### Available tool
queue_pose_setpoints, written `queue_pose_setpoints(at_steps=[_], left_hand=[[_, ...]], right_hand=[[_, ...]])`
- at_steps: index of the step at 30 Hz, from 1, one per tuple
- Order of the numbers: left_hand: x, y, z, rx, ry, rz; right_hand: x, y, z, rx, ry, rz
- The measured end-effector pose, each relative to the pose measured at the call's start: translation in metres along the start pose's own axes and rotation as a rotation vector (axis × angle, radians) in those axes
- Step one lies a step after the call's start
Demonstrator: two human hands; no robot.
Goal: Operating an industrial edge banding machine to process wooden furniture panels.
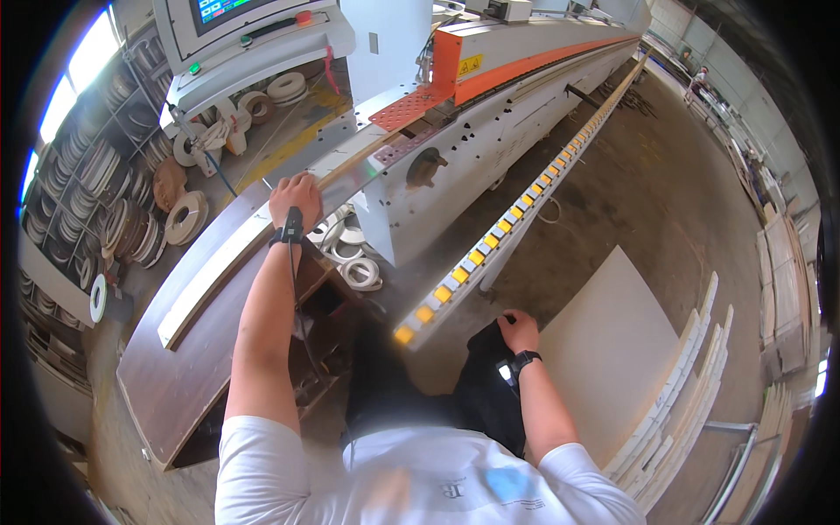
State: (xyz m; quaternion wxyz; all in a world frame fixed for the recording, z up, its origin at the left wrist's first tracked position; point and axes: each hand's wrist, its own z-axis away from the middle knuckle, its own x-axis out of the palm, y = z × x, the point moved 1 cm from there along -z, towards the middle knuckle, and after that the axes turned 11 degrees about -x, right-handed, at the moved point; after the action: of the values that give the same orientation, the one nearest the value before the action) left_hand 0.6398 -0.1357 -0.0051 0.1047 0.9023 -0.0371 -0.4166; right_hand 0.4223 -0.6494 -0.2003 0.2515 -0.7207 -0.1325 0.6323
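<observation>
Lying flat, narrow wht brd point(216, 276)

A woodworking workshop, on the scale of a factory hall.
A long machine point(547, 66) with orange panels and a control screen point(226, 10) stands beside a rail point(493, 242) of yellow rollers; coils of banding point(98, 168) crowd the shelving at left, a large pale board point(612, 324) and slender white strips point(675, 398) lie at right, more stacked boards point(785, 302) line that side, and a bare, dusty floor point(652, 188) runs back beneath high walls.
</observation>
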Motion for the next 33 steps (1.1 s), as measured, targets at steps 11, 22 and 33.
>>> queue_pose_setpoints(at_steps=[11,22,33], left_hand=[[-0.004,0.008,-0.002,-0.010,-0.030,-0.031],[-0.017,0.023,-0.019,-0.048,-0.273,-0.156],[0.067,0.085,-0.072,-0.048,-0.304,-0.192]], right_hand=[[-0.004,-0.006,0.003,-0.012,0.039,-0.021],[0.000,0.002,0.004,-0.065,0.081,-0.052],[0.001,0.005,-0.004,0.009,0.019,-0.014]])
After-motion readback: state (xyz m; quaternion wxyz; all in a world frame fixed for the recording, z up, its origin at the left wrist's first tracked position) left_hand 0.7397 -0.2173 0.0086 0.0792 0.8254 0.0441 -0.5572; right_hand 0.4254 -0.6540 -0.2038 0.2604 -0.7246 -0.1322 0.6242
